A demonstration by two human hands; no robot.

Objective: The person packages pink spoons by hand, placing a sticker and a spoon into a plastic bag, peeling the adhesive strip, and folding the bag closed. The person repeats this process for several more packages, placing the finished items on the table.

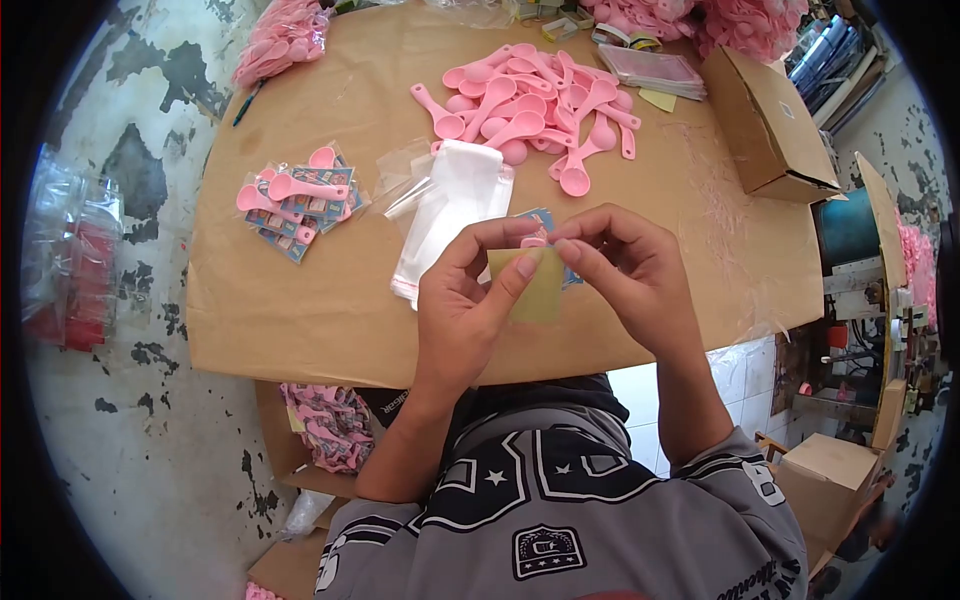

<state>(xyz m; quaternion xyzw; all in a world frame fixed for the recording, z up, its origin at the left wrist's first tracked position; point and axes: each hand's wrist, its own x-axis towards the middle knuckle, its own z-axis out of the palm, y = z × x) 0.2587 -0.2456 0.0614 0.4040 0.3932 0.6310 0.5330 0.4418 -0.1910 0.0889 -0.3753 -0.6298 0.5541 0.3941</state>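
Observation:
My left hand (465, 285) is closed on a small yellow-green paper sheet (537, 290), its thumb pressing the top of the sheet. At the sheet's upper right corner, the thumb and fingertips of my right hand (625, 265) are pinched together; what lies between them is too small to make out. Blue printed cards (540, 217) show partly behind the fingers, and a bit of pink is visible there. Just left of my hands lies a stack of clear plastic bags (455, 205). Beyond them is a heap of pink measuring spoons (530, 105).
Packed spoons with blue cards (298, 205) lie at the left of the brown-covered table (290, 330). A cardboard box (770, 125), tape rolls (627, 38) and a clear flat case (653, 70) stand at the back right. A pen (248, 103) lies near the left edge.

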